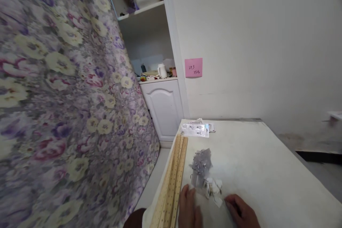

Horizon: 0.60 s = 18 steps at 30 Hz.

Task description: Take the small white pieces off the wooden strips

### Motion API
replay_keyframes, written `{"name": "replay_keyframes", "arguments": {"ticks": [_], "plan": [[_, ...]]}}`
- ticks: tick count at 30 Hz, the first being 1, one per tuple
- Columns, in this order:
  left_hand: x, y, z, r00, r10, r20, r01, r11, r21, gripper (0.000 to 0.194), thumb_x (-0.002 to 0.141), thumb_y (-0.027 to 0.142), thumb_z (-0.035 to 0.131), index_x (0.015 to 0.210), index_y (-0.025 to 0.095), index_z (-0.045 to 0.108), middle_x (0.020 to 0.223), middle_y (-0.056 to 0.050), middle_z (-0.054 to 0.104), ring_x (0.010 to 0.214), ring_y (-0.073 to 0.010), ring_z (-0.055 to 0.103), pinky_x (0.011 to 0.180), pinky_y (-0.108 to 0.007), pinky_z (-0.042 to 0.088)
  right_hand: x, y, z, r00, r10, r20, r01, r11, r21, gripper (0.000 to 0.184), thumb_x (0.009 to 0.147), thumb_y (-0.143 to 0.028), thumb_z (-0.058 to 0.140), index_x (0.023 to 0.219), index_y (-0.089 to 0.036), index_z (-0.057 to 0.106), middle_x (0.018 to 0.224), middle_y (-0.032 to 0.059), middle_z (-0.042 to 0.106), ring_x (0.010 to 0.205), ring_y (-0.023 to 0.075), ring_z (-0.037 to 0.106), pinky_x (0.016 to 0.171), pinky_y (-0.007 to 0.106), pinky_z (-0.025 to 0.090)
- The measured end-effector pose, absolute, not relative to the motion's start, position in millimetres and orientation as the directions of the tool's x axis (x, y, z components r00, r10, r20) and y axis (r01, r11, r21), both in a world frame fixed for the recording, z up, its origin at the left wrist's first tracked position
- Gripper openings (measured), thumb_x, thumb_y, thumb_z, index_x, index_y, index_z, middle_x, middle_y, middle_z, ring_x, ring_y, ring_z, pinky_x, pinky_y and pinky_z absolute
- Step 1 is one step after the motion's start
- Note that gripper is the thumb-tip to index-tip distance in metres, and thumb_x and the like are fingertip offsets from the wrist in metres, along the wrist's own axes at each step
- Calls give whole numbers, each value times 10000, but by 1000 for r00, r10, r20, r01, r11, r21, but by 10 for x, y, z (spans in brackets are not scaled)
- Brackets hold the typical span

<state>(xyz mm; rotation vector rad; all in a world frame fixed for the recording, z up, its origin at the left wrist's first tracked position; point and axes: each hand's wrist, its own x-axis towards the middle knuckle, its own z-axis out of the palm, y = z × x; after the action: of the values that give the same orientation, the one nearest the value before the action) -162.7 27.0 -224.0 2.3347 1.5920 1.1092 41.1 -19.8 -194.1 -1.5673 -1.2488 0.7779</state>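
Observation:
My left hand (188, 206) is low on the white table, fingers stretched forward and a little blurred, with nothing visible in it. Long pale wooden strips (173, 181) with rows of small marks or holes run close along its left side. Ahead of that hand lies a clear plastic bag (201, 164) with small shiny pieces. Several small white scraps or tags (213, 187) are heaped between the hands. My right hand (240, 210) rests to the right of them, thumb and forefinger drawn together near a white scrap; what they hold, if anything, is hidden.
A clear blister pack (196, 130) with small metal parts lies at the far end of the table (253, 160). On the left hangs a floral curtain (66, 114). Beyond stands a white cabinet (164, 107) with a white jug (161, 71). A pink note (193, 67) is on the wall.

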Motion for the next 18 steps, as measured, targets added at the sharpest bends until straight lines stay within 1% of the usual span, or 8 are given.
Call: {"name": "replay_keyframes", "arguments": {"ticks": [3,5,7,9,12,14,18], "plan": [[-1870,253,-1929,219,857,467,817,-422,392,416,853,225,385,1245,138,496,1308,-151,455,1261,-240,398,1052,-410,361,440,-268,-1921,233,971,55,353,-32,-935,343,798,-509,471,762,-209,632,705,18,693,683,173,624,625,215,479],[-2004,304,-1686,176,898,404,875,-331,354,438,841,191,382,1268,182,480,1279,-119,467,1214,-246,418,1036,-421,352,442,-288,-1925,233,971,56,352,-31,-936,334,800,-501,474,765,-208,630,706,17,693,687,176,625,630,219,476],[-2082,375,-1506,80,935,345,929,-195,315,446,825,188,404,1263,193,489,1283,-120,451,1164,-266,431,982,-421,369,437,-286,-1945,239,969,70,354,-20,-935,327,795,-495,482,764,-206,631,705,18,693,686,177,624,630,223,474],[-2105,441,-1431,38,961,274,954,-116,275,497,791,173,441,1287,185,469,1246,-125,466,1098,-271,455,937,-412,376,433,-272,-1972,243,967,84,357,-9,-934,328,787,-496,488,754,-204,633,701,20,694,679,178,623,621,227,472],[-2092,496,-1466,47,976,215,956,-106,275,537,780,124,423,1315,170,435,1178,-115,487,1032,-234,476,923,-355,368,440,-250,-2006,239,966,97,363,4,-932,339,786,-504,478,754,-204,633,701,23,695,682,179,622,623,229,472],[-2081,505,-1512,49,975,215,947,-114,300,528,786,85,388,1307,157,436,1172,-117,481,1029,-215,476,933,-325,358,454,-243,-2015,236,967,98,368,4,-930,347,784,-510,473,756,-204,633,699,22,692,681,178,621,622,227,472],[-2048,515,-1539,69,972,224,933,-143,331,492,790,55,375,1263,157,470,1187,-111,479,1071,-206,460,972,-312,343,471,-241,-2005,231,970,75,355,-12,-935,351,776,-518,477,750,-205,634,685,18,690,668,175,623,609,221,470]]}}
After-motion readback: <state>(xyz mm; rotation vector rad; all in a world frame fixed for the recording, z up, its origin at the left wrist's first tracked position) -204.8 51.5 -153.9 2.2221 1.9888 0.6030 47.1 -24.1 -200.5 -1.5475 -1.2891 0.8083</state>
